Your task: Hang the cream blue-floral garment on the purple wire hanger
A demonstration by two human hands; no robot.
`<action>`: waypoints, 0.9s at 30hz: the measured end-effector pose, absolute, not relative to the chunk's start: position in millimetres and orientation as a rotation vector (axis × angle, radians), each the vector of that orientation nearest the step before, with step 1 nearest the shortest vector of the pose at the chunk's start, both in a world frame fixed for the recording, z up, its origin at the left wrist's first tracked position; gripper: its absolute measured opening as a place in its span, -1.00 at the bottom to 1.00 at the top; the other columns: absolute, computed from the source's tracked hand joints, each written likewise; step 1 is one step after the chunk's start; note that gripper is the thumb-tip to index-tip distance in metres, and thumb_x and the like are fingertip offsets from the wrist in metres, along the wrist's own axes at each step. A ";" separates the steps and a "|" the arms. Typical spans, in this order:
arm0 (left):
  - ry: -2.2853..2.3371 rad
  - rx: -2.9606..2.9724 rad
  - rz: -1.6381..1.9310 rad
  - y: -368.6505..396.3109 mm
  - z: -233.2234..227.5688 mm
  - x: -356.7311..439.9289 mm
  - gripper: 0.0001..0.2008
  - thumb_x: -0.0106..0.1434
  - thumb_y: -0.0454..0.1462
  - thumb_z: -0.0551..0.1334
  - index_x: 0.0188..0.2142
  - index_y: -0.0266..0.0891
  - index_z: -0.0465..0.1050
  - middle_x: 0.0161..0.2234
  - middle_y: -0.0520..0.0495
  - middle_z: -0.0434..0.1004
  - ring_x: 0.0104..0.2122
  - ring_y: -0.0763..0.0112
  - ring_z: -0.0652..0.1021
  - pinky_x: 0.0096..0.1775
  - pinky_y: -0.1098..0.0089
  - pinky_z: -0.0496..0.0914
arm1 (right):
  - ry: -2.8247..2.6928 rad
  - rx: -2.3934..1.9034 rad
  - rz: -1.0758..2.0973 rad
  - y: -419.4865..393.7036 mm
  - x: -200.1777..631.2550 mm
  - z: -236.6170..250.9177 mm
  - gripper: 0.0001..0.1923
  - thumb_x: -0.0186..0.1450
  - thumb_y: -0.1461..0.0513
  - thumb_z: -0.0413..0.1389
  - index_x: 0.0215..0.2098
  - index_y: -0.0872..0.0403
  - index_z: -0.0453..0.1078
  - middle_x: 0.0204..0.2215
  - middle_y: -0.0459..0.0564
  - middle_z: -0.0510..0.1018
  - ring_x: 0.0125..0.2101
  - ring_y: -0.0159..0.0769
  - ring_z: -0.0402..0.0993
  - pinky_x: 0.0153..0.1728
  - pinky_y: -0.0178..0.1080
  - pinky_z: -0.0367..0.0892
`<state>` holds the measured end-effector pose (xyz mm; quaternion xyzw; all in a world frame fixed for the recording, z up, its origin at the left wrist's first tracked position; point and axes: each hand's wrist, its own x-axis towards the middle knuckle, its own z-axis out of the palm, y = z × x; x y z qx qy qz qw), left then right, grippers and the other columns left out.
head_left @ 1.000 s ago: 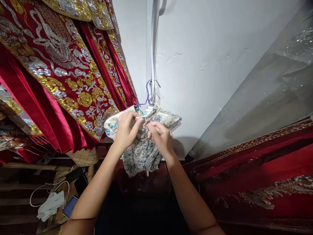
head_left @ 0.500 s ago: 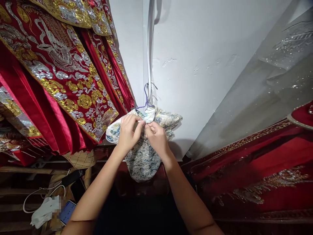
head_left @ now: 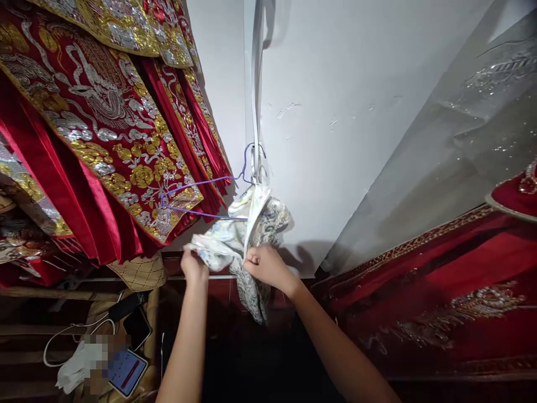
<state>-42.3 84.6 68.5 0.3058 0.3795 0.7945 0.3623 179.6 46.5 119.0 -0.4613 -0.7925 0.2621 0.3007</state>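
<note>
A white garment with a blue and grey floral pattern [head_left: 268, 218] hangs against the wall, half off a purple wire hanger [head_left: 197, 182]. The left arm of the hanger is bare and sticks out to the left; the rest passes behind the cloth. My left hand [head_left: 195, 265] is closed on the garment's left side and holds it out, below the bare hanger arm. My right hand [head_left: 265, 266] pinches the white front edge lower down. The hanger's hook sits on a white vertical strip [head_left: 257, 84].
Red costumes with gold and silver embroidery [head_left: 142, 134] hang at left. Below them a bamboo rack [head_left: 153, 324] holds phones [head_left: 128, 372], a white cable and crumpled tissue [head_left: 78, 366]. Red beaded fabric [head_left: 461, 313] and clear plastic sheeting [head_left: 440, 123] line the right side.
The garment's left side has come off the hanger, baring its left arm. My left hand moved left and down with the cloth; my right hand moved down along the front edge.
</note>
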 end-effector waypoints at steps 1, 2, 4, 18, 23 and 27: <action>0.982 0.750 2.010 78.8 58.6 -30.5 -0.64 0.29 0.01 0.16 -0.42 -0.23 0.30 -0.52 0.00 0.38 -0.47 0.40 0.45 -0.34 0.36 0.36 | -2.126 -1.203 0.736 46.0 180.0 116.8 -0.70 0.17 0.25 0.07 -0.64 0.04 0.07 -0.68 -0.20 0.21 -0.60 -0.41 0.11 -0.50 -0.30 -0.02; 0.975 0.708 1.973 72.8 53.2 -18.4 -0.66 0.22 0.00 0.25 -0.41 -0.24 0.31 -0.50 -0.01 0.41 -0.46 0.39 0.47 -0.33 0.36 0.36 | -2.126 -1.190 0.773 46.8 180.8 115.8 -0.70 0.21 0.22 0.07 -0.63 0.04 0.11 -0.68 -0.19 0.24 -0.59 -0.40 0.15 -0.49 -0.30 0.00; 0.952 0.756 1.879 60.9 56.1 3.6 -0.68 0.20 -0.04 0.30 -0.35 -0.25 0.36 -0.41 -0.04 0.46 -0.39 0.37 0.50 -0.29 0.36 0.38 | -2.068 -1.168 0.831 51.6 183.6 116.7 -0.67 0.31 0.11 0.04 -0.58 0.04 0.22 -0.63 -0.16 0.34 -0.56 -0.36 0.23 -0.45 -0.30 0.09; 0.929 2.068 1.144 35.7 135.8 20.9 -0.64 0.42 -0.06 0.04 0.02 -0.17 0.43 -0.08 -0.17 0.52 -0.06 0.17 0.51 -0.05 0.27 0.41 | -1.802 -0.823 1.553 51.2 208.2 171.9 -0.71 0.09 0.06 0.30 -0.34 0.06 0.43 -0.38 -0.04 0.53 -0.32 -0.20 0.45 -0.28 -0.23 0.35; 1.111 2.228 0.693 30.9 115.8 -17.1 -0.66 0.36 -0.04 0.12 -0.42 -0.20 0.45 -0.55 0.00 0.44 -0.55 0.35 0.42 -0.43 0.42 0.26 | -1.714 -1.068 0.622 102.1 231.7 181.4 -0.80 0.12 0.23 0.17 -0.26 0.04 0.44 -0.38 -0.06 0.51 -0.34 -0.23 0.41 -0.31 -0.27 0.28; 1.476 2.312 0.552 25.4 133.5 -48.4 -0.73 0.40 -0.14 0.01 -0.30 -0.17 0.41 -0.52 -0.02 0.44 -0.50 0.30 0.45 -0.40 0.40 0.19 | -1.682 -1.138 0.606 143.6 235.1 152.7 -0.71 0.22 0.14 0.06 -0.13 0.03 0.46 -0.30 0.00 0.55 -0.30 -0.20 0.43 -0.32 -0.26 0.29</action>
